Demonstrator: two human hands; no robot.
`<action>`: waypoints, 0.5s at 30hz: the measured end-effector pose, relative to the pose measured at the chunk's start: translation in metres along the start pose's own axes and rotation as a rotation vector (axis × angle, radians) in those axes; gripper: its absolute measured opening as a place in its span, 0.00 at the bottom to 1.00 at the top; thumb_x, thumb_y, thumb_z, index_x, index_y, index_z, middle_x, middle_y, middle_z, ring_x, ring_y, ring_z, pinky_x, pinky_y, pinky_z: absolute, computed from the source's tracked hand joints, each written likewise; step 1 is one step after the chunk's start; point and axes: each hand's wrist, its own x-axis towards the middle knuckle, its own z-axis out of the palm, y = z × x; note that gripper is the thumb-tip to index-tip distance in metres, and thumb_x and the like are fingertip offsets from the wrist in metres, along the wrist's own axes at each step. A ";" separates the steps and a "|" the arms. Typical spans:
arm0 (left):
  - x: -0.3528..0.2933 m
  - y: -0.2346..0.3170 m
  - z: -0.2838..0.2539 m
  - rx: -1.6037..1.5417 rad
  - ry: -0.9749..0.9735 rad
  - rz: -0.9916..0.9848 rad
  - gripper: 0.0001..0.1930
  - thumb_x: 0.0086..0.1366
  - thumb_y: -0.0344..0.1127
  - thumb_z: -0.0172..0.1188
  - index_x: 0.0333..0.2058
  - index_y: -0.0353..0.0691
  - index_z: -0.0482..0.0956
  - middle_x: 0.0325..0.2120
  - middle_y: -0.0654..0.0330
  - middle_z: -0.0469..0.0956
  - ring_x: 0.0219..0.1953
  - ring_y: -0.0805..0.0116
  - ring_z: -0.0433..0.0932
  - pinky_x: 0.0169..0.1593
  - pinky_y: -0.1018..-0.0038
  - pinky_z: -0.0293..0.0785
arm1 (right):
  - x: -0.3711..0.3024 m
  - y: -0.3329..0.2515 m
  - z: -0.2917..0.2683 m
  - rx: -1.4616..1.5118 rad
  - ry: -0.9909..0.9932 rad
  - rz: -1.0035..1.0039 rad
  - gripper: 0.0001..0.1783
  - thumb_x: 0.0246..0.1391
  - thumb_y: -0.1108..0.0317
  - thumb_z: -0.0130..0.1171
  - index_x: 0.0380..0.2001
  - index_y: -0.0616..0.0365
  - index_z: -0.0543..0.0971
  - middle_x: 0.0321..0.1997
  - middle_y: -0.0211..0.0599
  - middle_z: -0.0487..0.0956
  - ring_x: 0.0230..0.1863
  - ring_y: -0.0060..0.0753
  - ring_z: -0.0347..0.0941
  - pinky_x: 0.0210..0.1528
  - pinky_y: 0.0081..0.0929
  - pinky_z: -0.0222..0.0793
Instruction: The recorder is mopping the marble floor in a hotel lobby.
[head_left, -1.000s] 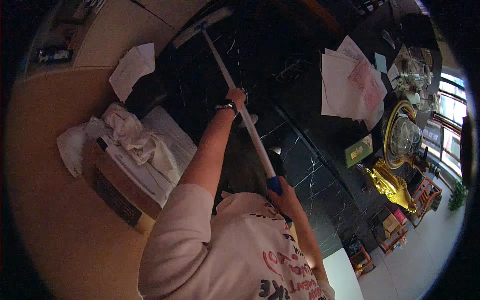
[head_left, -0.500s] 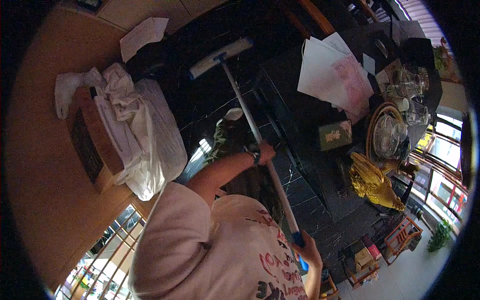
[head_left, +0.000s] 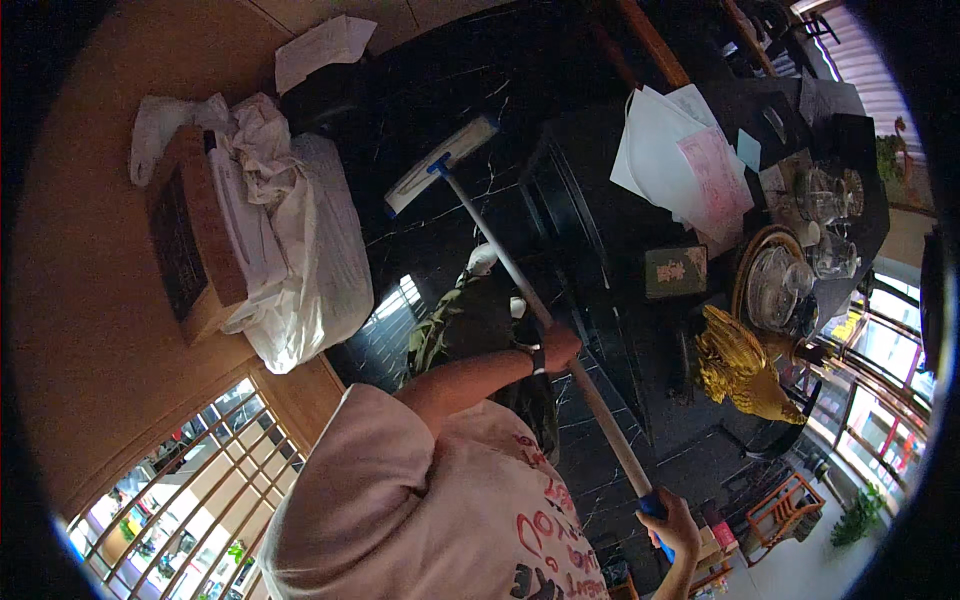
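Note:
A long-handled flat mop (head_left: 500, 242) slants across the middle of the view. Its pale, blue-ended mop head (head_left: 441, 166) is at the dark, white-veined floor (head_left: 420, 240). My left hand (head_left: 560, 347), with a band on the wrist, is wrapped round the grey pole partway down. Lower right, my right hand (head_left: 671, 527) grips the blue sleeve at the pole's upper end. Below the left forearm, a leg in camouflage trousers (head_left: 430, 335) and a light shoe (head_left: 482, 260) show.
Right of the mop stands a dark desk (head_left: 585, 150) bearing papers (head_left: 670, 150), a green box (head_left: 676, 272), a tray with glassware (head_left: 775, 285) and a golden figurine (head_left: 750, 370). To the left, white plastic bags (head_left: 320, 250) lie by a brown box (head_left: 195, 240). A wooden chair (head_left: 785, 510) stands lower right.
Both hands and the pole have shifted right and down in view, toward me. The mop head has come nearer along the floor. My grip stays on the pole, and the view has turned slightly.

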 end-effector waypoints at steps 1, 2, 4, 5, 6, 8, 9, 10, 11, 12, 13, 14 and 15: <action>-0.002 -0.008 -0.005 0.043 0.032 0.004 0.11 0.30 0.34 0.59 0.17 0.39 0.69 0.15 0.56 0.67 0.24 0.57 0.68 0.34 0.62 0.61 | 0.001 -0.012 0.002 -0.004 -0.042 -0.068 0.23 0.38 0.65 0.55 0.38 0.64 0.63 0.08 0.33 0.64 0.06 0.22 0.61 0.07 0.20 0.56; -0.004 -0.017 -0.011 0.043 0.035 0.002 0.11 0.30 0.34 0.59 0.17 0.39 0.69 0.15 0.56 0.67 0.24 0.57 0.68 0.34 0.62 0.61 | 0.002 -0.026 0.009 -0.008 -0.041 -0.070 0.23 0.38 0.65 0.55 0.38 0.64 0.63 0.08 0.33 0.64 0.06 0.22 0.61 0.07 0.20 0.56; -0.011 -0.036 -0.024 0.070 -0.030 -0.023 0.11 0.29 0.35 0.59 0.15 0.39 0.69 0.15 0.55 0.67 0.24 0.55 0.68 0.33 0.61 0.62 | 0.001 -0.053 0.024 -0.069 0.048 -0.009 0.24 0.38 0.67 0.54 0.40 0.65 0.61 0.08 0.30 0.64 0.07 0.21 0.60 0.08 0.20 0.55; -0.014 -0.042 -0.027 0.144 0.004 -0.021 0.10 0.28 0.34 0.58 0.14 0.38 0.70 0.14 0.54 0.68 0.23 0.56 0.70 0.31 0.60 0.63 | 0.008 -0.047 0.030 -0.135 0.011 -0.015 0.31 0.39 0.67 0.53 0.46 0.64 0.55 0.09 0.30 0.63 0.08 0.21 0.60 0.08 0.20 0.55; -0.016 -0.052 -0.033 0.143 0.006 -0.024 0.10 0.28 0.34 0.58 0.14 0.38 0.70 0.14 0.54 0.68 0.23 0.56 0.70 0.31 0.60 0.63 | 0.015 -0.044 0.038 -0.138 0.011 -0.016 0.31 0.39 0.67 0.53 0.46 0.64 0.55 0.09 0.30 0.63 0.08 0.21 0.60 0.08 0.20 0.55; -0.025 -0.068 -0.065 0.073 -0.101 0.043 0.07 0.30 0.33 0.56 0.13 0.38 0.70 0.14 0.54 0.70 0.23 0.57 0.71 0.29 0.61 0.64 | 0.019 -0.064 0.054 -0.075 -0.024 -0.060 0.29 0.39 0.69 0.53 0.45 0.65 0.55 0.10 0.32 0.63 0.07 0.20 0.59 0.07 0.19 0.54; -0.028 -0.081 -0.059 0.139 -0.126 0.040 0.05 0.33 0.31 0.54 0.14 0.39 0.71 0.14 0.54 0.70 0.23 0.59 0.72 0.29 0.60 0.64 | 0.015 -0.087 0.058 -0.066 -0.089 0.023 0.26 0.40 0.70 0.52 0.44 0.64 0.58 0.14 0.36 0.67 0.11 0.25 0.62 0.12 0.23 0.58; -0.031 -0.094 -0.056 0.139 -0.120 0.029 0.05 0.33 0.31 0.54 0.14 0.39 0.71 0.14 0.54 0.70 0.23 0.59 0.72 0.29 0.60 0.64 | 0.016 -0.102 0.066 -0.077 -0.093 0.017 0.26 0.40 0.70 0.52 0.44 0.64 0.58 0.14 0.36 0.67 0.11 0.25 0.62 0.12 0.23 0.58; -0.035 -0.105 -0.054 0.220 -0.159 0.029 0.05 0.32 0.32 0.55 0.14 0.42 0.71 0.14 0.57 0.70 0.23 0.60 0.72 0.30 0.61 0.63 | 0.018 -0.112 0.072 -0.127 -0.105 -0.062 0.24 0.40 0.66 0.52 0.41 0.65 0.59 0.17 0.40 0.68 0.12 0.27 0.65 0.13 0.23 0.61; -0.039 -0.115 -0.051 0.299 -0.198 0.028 0.06 0.31 0.33 0.57 0.14 0.45 0.71 0.14 0.59 0.71 0.23 0.61 0.72 0.31 0.63 0.61 | 0.021 -0.119 0.075 -0.178 -0.118 -0.141 0.24 0.40 0.61 0.52 0.37 0.66 0.60 0.21 0.45 0.69 0.14 0.29 0.67 0.13 0.23 0.63; -0.037 -0.116 -0.064 0.321 -0.202 0.028 0.08 0.30 0.33 0.58 0.16 0.44 0.71 0.15 0.59 0.71 0.23 0.61 0.72 0.32 0.62 0.62 | 0.039 -0.078 0.090 -0.194 0.053 -0.353 0.25 0.40 0.62 0.51 0.40 0.66 0.59 0.19 0.48 0.69 0.18 0.32 0.69 0.17 0.26 0.64; -0.039 -0.122 -0.069 0.318 -0.201 0.021 0.08 0.30 0.33 0.58 0.16 0.44 0.71 0.15 0.59 0.71 0.23 0.61 0.72 0.32 0.62 0.62 | 0.050 -0.067 0.096 -0.200 0.048 -0.354 0.25 0.40 0.62 0.51 0.40 0.66 0.59 0.19 0.48 0.69 0.18 0.32 0.69 0.17 0.26 0.64; -0.044 -0.128 -0.070 0.229 -0.148 0.041 0.07 0.31 0.32 0.58 0.15 0.44 0.71 0.15 0.59 0.71 0.23 0.61 0.72 0.32 0.62 0.62 | 0.061 -0.061 0.099 -0.041 -0.003 -0.291 0.27 0.40 0.62 0.51 0.42 0.67 0.58 0.22 0.51 0.69 0.22 0.35 0.69 0.21 0.27 0.63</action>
